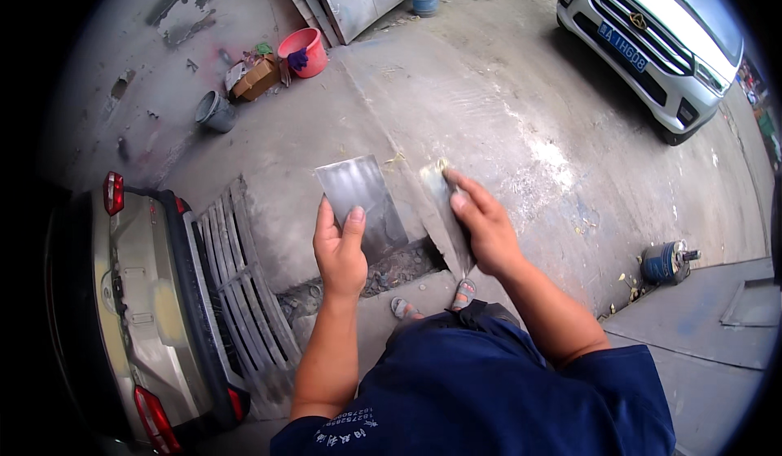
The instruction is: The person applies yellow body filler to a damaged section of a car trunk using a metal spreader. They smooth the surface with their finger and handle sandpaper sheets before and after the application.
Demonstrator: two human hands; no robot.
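Note:
My left hand [340, 259] grips a flat, rectangular grey metal plate [358, 191] by its near edge, thumb on top. The plate's face is shiny and looks bare. To its right, my right hand [490, 226] is closed around a flat metal scraper [437, 189], which is blurred by motion. A yellowish smear of what looks like putty [441, 165] shows at the scraper's far end. The two tools are apart, both held out in front of me. The scraper's grip is hidden by my fingers.
At left stands a beige car's rear [151, 285] with pale yellow patches, beside a metal floor grating [244, 281] and an uncovered trench [387, 275]. Farther off are a red bucket [295, 44], a cardboard box [257, 79], a dark bucket [215, 112] and a white car [652, 32]. A blue can [664, 263] lies right.

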